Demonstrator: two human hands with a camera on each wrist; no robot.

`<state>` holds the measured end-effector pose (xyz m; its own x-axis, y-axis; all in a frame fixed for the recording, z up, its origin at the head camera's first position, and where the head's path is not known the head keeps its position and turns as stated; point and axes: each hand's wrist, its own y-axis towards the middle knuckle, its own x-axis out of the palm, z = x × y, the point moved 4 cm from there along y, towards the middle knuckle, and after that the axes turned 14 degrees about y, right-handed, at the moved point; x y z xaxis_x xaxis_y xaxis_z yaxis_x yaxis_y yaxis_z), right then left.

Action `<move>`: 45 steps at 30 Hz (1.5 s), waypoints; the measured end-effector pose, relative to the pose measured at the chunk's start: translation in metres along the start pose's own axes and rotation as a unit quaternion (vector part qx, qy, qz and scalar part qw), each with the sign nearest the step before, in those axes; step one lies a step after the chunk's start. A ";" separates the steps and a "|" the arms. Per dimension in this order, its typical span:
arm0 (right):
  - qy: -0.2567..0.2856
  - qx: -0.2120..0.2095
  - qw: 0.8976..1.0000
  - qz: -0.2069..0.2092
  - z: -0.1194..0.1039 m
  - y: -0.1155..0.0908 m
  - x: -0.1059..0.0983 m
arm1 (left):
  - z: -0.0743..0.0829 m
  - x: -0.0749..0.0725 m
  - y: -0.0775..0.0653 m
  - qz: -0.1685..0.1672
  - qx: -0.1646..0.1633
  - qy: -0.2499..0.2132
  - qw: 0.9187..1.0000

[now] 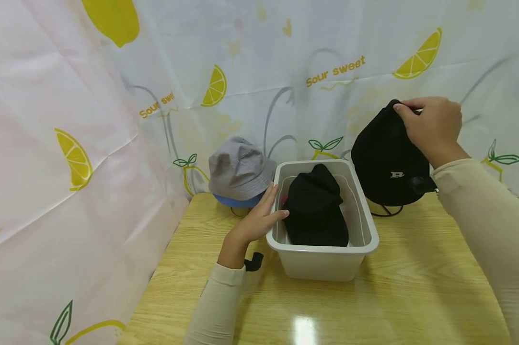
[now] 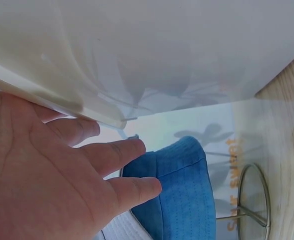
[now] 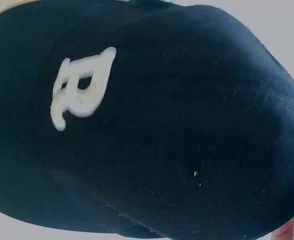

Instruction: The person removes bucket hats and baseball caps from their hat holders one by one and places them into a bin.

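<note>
My right hand (image 1: 436, 124) pinches the top of a black cap (image 1: 382, 158) with a white letter on its front, at the right of the bin. That cap fills most of the right wrist view, hiding much of the hand. Against the left rim of a pale plastic bin (image 1: 321, 263) rests my left hand (image 1: 257, 218), its fingers mostly straight and its thumb reaching over the edge. A second black cap (image 1: 315, 206) lies inside the bin, crumpled, with a bit of red beside it.
Left of the bin, a grey bucket hat (image 1: 242, 167) with a blue underside (image 2: 179, 185) sits on a wire stand (image 2: 254, 200). A dark round stand base (image 1: 386, 211) shows below the lettered cap. Lemon-print cloth (image 1: 242, 48) hangs behind the wooden table (image 1: 397, 297).
</note>
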<state>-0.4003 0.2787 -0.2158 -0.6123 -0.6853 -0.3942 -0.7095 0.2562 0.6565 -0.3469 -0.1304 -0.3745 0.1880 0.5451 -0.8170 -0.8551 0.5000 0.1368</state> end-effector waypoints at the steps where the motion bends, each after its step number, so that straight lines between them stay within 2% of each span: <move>1: 0.001 0.001 1.000 0.006 -0.001 0.001 -0.001 | 0.000 0.000 0.000 0.000 -0.001 0.000 1.000; 23: 0.021 0.046 0.998 0.035 -0.031 0.009 -0.025 | -0.002 0.002 0.001 -0.003 0.002 0.000 1.000; 35: 0.105 0.044 0.993 0.042 -0.066 0.011 -0.041 | 0.000 -0.001 0.003 0.000 -0.007 -0.007 1.000; 45: 0.146 0.023 0.988 0.038 -0.089 0.008 -0.039 | -0.002 0.001 0.001 -0.003 -0.006 -0.005 1.000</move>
<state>-0.3516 0.2471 -0.1379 -0.5423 -0.8289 -0.1372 -0.6841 0.3407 0.6449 -0.3480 -0.1306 -0.3760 0.1986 0.5489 -0.8119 -0.8598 0.4952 0.1245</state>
